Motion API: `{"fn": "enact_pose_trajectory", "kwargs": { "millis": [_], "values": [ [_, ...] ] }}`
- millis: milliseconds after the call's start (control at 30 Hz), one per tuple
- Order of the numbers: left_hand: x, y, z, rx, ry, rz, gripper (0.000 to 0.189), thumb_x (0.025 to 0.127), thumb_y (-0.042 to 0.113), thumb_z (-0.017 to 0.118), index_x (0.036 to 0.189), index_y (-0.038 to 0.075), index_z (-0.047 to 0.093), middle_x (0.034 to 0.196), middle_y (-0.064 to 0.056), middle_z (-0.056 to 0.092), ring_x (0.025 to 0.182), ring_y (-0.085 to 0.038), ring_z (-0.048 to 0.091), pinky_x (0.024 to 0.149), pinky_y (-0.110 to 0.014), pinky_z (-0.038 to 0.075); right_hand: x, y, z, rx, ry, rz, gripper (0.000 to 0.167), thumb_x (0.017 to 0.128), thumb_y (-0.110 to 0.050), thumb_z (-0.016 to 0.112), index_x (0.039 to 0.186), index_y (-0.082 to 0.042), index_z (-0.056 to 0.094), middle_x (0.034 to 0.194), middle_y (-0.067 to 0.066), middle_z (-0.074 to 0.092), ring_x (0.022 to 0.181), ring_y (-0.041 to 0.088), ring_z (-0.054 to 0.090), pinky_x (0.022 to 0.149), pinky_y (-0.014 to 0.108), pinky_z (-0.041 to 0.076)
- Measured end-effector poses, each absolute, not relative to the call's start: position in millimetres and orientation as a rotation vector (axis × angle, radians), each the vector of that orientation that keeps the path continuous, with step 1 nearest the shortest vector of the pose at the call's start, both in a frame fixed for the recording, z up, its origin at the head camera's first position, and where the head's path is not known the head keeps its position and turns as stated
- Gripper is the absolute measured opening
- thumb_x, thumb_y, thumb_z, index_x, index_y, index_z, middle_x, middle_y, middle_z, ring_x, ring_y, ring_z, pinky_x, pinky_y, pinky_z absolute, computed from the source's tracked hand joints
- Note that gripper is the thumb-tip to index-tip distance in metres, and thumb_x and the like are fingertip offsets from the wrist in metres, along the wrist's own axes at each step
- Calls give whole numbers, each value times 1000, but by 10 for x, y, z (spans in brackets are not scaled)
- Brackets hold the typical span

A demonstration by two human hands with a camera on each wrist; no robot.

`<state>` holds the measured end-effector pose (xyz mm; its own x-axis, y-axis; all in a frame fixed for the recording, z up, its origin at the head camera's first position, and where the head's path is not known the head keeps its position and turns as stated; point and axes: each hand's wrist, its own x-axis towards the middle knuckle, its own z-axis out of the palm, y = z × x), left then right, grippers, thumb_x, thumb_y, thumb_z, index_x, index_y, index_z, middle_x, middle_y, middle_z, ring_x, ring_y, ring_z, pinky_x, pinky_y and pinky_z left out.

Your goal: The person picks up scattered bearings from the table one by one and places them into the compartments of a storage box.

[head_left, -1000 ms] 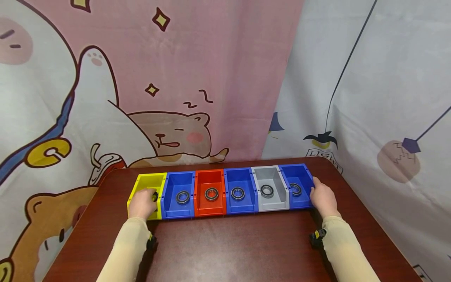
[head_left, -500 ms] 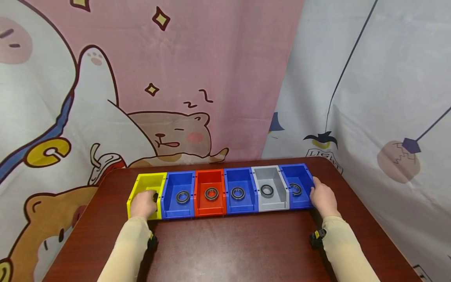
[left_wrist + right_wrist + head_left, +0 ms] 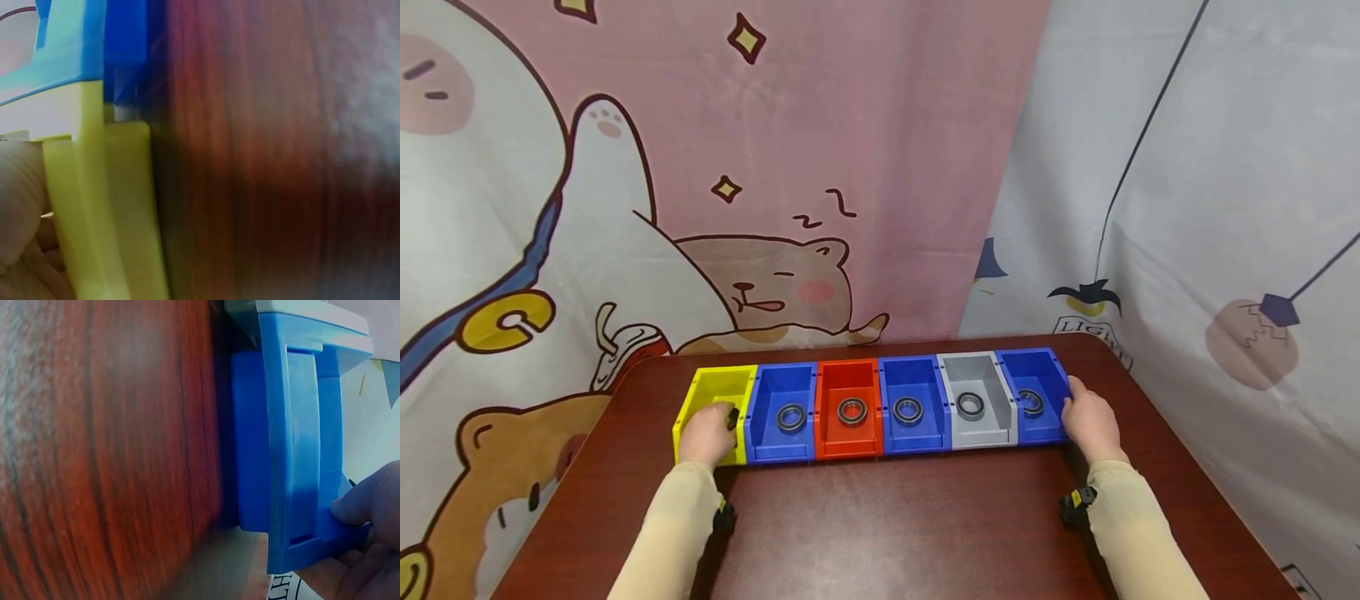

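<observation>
My left hand (image 3: 707, 435) reaches into the yellow bin (image 3: 718, 379) at the left end of a joined row. Its curled fingers hold a dark ring bearing (image 3: 732, 418), mostly covered by the hand. In the left wrist view, the fingers (image 3: 50, 259) show behind the yellow front lip. At the row's other end, my right hand (image 3: 1092, 421) pinches the side wall of a blue bin (image 3: 1030, 364), thumb inside and fingers outside. A bearing (image 3: 1030, 403) lies in that bin. More bearings lie in the blue (image 3: 791, 417), red (image 3: 852, 411), second blue (image 3: 907, 411) and grey (image 3: 970, 406) bins.
The row stands toward the back of a dark red-brown wooden table (image 3: 895, 525). A printed curtain (image 3: 917, 167) hangs close behind the table and along its right side. Bare tabletop lies in front of the bins.
The left hand shifts very slightly within the yellow bin. The right hand stays on the blue wall, and the row keeps its place; the head view moves a little.
</observation>
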<state>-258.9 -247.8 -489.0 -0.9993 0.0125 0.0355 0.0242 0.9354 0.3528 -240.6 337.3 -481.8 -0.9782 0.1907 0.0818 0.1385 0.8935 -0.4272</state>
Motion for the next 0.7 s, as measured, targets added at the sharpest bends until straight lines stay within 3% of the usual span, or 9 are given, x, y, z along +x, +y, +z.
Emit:
{"fn": "enact_pose_trajectory", "kwargs": {
  "millis": [233,700],
  "values": [
    [-2445,-2515,-4838,-127,-2955,-591,47,88,6,66,129,-14,55,133,-36,52,124,-51,47,105,-61,35,-2400,3388,-4827,-223,-2959,657,51,98,-4,46,143,16,32,130,43,46,116,57,50,96,65,40],
    [-2186,-2481,-4623,-228,-2723,-657,44,88,8,68,126,-11,59,123,-33,59,115,-49,54,99,-60,41,-2233,3367,-4666,-78,-2925,586,61,96,-11,56,145,16,32,140,41,40,126,57,40,102,66,34]
  ]
}}
